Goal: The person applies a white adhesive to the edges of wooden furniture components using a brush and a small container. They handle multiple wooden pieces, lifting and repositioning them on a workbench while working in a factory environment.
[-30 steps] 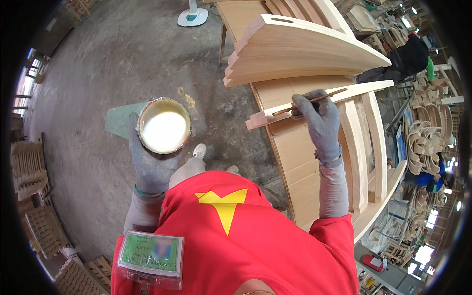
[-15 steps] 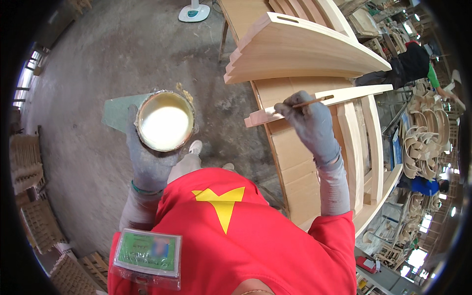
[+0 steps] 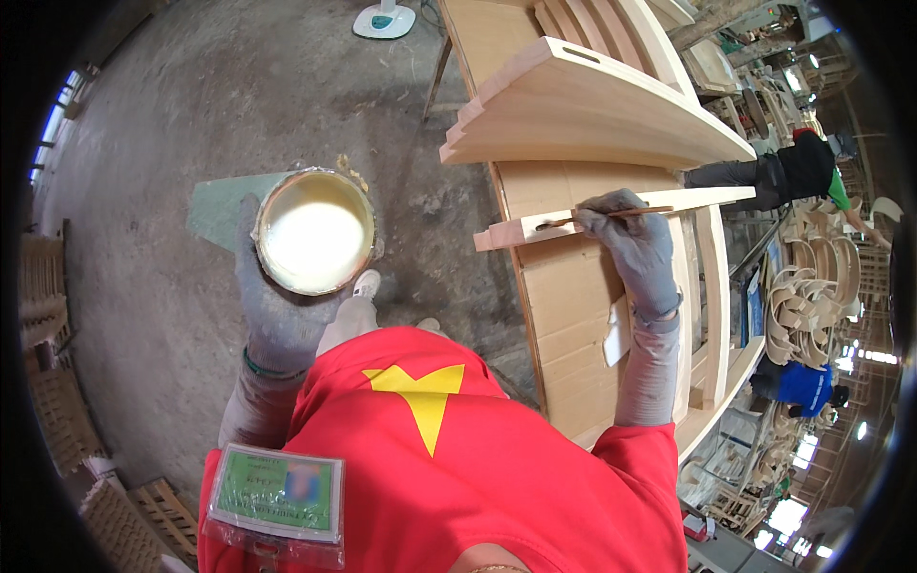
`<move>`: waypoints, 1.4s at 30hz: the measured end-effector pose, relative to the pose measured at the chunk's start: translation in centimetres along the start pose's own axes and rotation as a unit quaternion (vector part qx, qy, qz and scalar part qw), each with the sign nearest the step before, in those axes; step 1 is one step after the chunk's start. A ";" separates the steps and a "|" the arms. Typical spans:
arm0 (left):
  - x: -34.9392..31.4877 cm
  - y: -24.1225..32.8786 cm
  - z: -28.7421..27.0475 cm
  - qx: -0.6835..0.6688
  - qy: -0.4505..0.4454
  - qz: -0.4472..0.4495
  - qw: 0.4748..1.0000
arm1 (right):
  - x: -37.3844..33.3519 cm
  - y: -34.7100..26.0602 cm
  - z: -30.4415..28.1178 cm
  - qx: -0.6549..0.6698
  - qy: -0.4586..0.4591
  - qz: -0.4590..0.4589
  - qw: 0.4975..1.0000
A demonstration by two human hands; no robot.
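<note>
My left hand (image 3: pixel 287 320), in a grey glove, is closed around a round tub (image 3: pixel 362 203) of creamy white liquid that looks like glue. My right hand (image 3: pixel 632 241), also gloved, pinches a thin wooden stick (image 3: pixel 651 209) over a pale wooden rail (image 3: pixel 707 197). The stick's near-left end reaches to a slot (image 3: pixel 546 225) close to the rail's stepped end; whether it enters the slot is hard to tell. Just beyond stands a stack of wide curved boards (image 3: pixel 592 110), with another slot in the nearest top edge.
Cardboard (image 3: pixel 573 334) covers the workbench under the rail. A green board (image 3: pixel 215 210) is beneath the tub. A white-based stand (image 3: pixel 384 21) is on the concrete floor. Two people work at the right, a nearer one in black (image 3: pixel 807 177), beside heaped curved wooden parts (image 3: pixel 802 306).
My right hand has shifted right along the rail, and the stick now lies lower, its end at the slot that the hand had covered. The tub has barely moved.
</note>
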State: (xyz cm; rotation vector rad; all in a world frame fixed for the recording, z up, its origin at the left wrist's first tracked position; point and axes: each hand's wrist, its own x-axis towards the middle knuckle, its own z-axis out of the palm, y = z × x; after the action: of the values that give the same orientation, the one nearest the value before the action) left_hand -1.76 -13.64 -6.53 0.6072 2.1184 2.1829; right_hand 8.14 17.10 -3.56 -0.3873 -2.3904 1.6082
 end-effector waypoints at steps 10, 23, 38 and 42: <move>0.2 -0.1 -0.4 0.085 -0.009 0.054 0.995 | 0.5 -1.0 1.1 -0.081 0.018 0.043 0.996; 0.9 -0.1 -0.7 0.097 -0.012 0.049 0.994 | -2.0 -2.1 -1.6 0.070 0.132 0.050 0.987; 5.8 0.8 5.4 -0.537 -0.178 -0.374 0.735 | -7.2 -8.7 3.8 0.024 0.291 -0.195 0.936; 6.4 0.6 6.7 -0.468 -0.285 -0.395 0.737 | -6.9 -9.4 5.2 -0.159 0.172 -0.268 0.935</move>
State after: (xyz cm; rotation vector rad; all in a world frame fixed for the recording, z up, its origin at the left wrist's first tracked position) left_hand -5.47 -5.37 -4.43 0.1540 0.5737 1.8114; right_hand 11.98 6.83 2.90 -0.0457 -2.2153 0.8435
